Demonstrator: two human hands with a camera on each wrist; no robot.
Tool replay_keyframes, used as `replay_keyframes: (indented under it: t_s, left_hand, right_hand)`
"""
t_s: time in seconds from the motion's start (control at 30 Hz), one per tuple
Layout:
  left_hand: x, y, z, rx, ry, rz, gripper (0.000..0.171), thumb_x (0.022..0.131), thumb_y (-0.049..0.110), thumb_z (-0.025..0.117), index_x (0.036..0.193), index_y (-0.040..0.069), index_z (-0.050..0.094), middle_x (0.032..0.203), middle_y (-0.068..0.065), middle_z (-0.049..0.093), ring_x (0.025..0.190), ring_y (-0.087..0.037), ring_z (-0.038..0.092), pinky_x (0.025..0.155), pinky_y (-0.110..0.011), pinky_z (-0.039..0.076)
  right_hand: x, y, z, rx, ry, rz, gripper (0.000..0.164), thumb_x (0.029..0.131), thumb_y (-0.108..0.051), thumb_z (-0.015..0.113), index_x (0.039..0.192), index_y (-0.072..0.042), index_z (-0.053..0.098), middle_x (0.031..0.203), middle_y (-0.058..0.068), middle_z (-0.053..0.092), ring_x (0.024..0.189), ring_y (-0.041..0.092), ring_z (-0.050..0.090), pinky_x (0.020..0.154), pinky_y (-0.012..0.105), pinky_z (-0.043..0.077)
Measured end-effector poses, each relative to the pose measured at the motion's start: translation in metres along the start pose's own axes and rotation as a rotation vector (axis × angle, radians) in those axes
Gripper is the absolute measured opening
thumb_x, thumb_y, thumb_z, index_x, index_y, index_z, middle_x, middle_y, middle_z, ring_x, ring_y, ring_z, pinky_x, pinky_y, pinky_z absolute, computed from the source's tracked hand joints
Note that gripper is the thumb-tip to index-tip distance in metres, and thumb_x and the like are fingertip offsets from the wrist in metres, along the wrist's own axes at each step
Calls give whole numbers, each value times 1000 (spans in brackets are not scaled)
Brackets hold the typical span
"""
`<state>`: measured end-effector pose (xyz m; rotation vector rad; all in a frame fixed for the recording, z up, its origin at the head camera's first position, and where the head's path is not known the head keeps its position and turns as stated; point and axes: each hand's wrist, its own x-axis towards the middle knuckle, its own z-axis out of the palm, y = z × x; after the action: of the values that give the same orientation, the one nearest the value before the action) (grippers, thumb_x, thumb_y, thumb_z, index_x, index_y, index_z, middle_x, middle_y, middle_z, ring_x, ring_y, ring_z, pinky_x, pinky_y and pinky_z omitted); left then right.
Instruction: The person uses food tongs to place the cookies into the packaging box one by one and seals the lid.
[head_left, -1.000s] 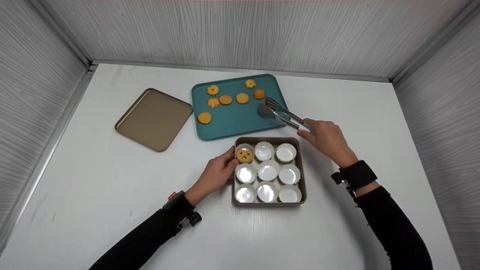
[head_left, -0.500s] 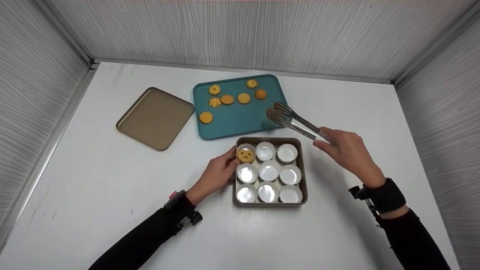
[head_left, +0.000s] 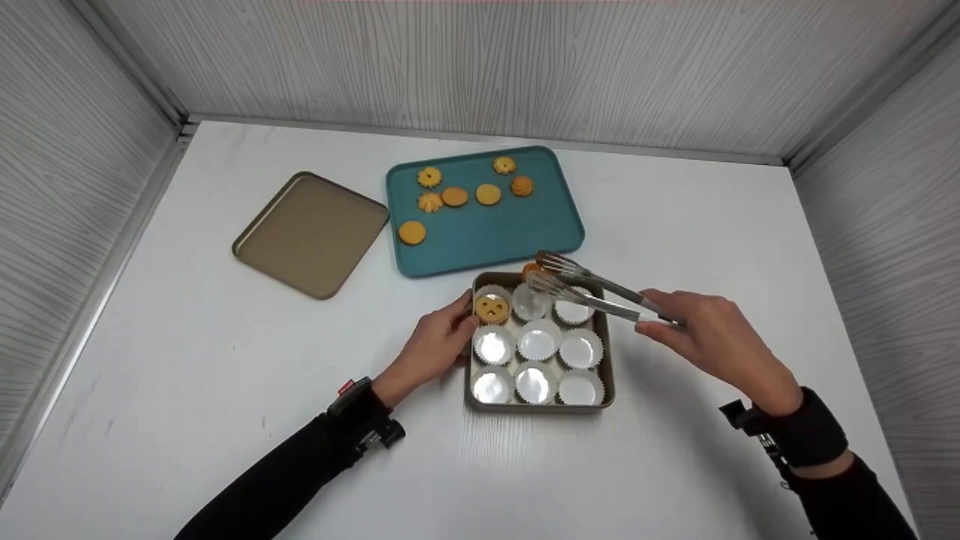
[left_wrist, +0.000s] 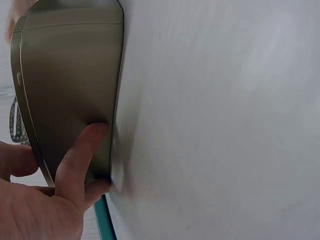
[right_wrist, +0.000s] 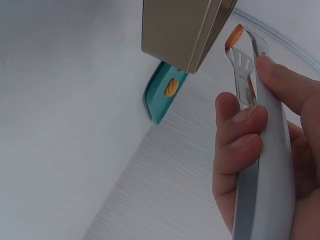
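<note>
My left hand point(head_left: 431, 345) steadies a square brown baking tin point(head_left: 609, 375) by its left side. In the left wrist view its thumb lies at the rim and its fingers point(left_wrist: 75, 165) press the outer wall. Rows of white paper cups point(head_left: 538, 341) fill the tin, and a round cookie with cut-out holes point(head_left: 493, 309) sits in the back-left cup. My right hand point(head_left: 712, 337) grips metal tongs point(head_left: 615, 300). Between their tips an orange-brown cookie point(right_wrist: 234, 36) is pinched, above the tin's back edge and mostly hidden by the tongs in the head view.
Behind the tin lies a teal tray point(head_left: 487, 240) with several cookies, among them a swirled one point(head_left: 522, 186) and a plain round one point(head_left: 412, 232). A shallow brown square lid or tray point(head_left: 311, 232) lies to its left. Grey wood-grain panels point(head_left: 480, 67) border the table.
My right hand has drawn the tongs and the cookie from the teal tray toward me, over the back of the tin. My left hand and the tin stay in place.
</note>
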<state>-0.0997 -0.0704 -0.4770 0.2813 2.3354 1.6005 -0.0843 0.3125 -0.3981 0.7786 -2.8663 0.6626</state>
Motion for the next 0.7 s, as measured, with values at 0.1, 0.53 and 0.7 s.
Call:
replay_keyframes:
  t_s: [0.1, 0.53, 0.7]
  left_hand:
    - [1, 0, 0, 19, 2, 1, 57, 109, 20, 51, 159, 1, 34, 152, -16, 52, 103, -26, 69, 70, -32, 62]
    - [0, 1, -1, 23, 9, 13, 56, 108, 19, 52, 159, 0, 35, 149, -18, 55, 91, -26, 72, 65, -32, 62]
    - [0, 0, -1, 32, 13, 13, 56, 108, 19, 52, 159, 1, 35, 149, -19, 55, 90, -26, 72, 66, -32, 61]
  right_hand:
    - [-3, -3, 0, -23, -20, -15, 41, 91, -21, 82, 128, -7, 73, 84, -8, 67, 65, 6, 49, 58, 25, 42]
    - [-1, -11, 9, -160, -53, -39, 42, 87, -24, 86, 124, -9, 73, 79, -1, 64, 63, 10, 57, 55, 30, 49]
    - [1, -11, 13, -185, -48, -62, 40, 87, -24, 86, 121, -8, 73, 78, 0, 64, 62, 11, 57, 53, 31, 49]
